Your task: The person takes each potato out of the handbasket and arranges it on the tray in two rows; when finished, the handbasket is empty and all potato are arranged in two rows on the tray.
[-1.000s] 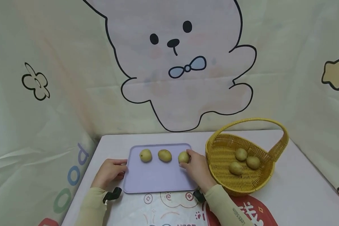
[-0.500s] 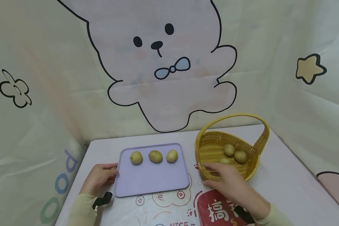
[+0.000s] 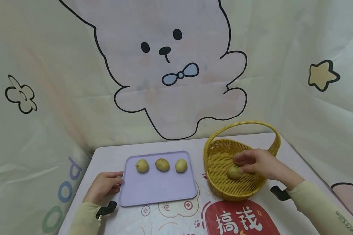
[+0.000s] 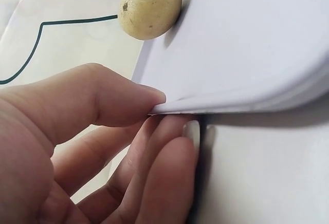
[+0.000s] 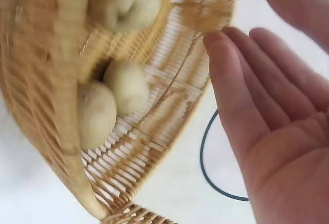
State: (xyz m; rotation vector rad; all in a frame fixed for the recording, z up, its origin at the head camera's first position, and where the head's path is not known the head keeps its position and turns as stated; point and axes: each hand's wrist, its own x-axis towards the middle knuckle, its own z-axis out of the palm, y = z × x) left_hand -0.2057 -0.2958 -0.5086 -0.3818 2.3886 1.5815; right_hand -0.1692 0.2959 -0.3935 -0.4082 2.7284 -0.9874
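My left hand pinches the left edge of the lilac tray; in the left wrist view its thumb lies over the rim and the fingers beneath. Three yellowish potatoes, left, middle and right, lie in a row along the tray's far side. Over the yellow wicker basket is my right hand, fingers spread beside a potato and partly hiding others. The right wrist view, blurred, has that hand holding nothing, near three potatoes inside the basket.
The basket's arched handle rises above its far side. A red printed patch marks the near part of the table, in front of the basket. Behind the table hangs a cloth with a cartoon figure.
My right hand let go of the rightmost potato on the tray and moved right, first to the basket's near side, then over its inside. My left hand stays at the tray edge.
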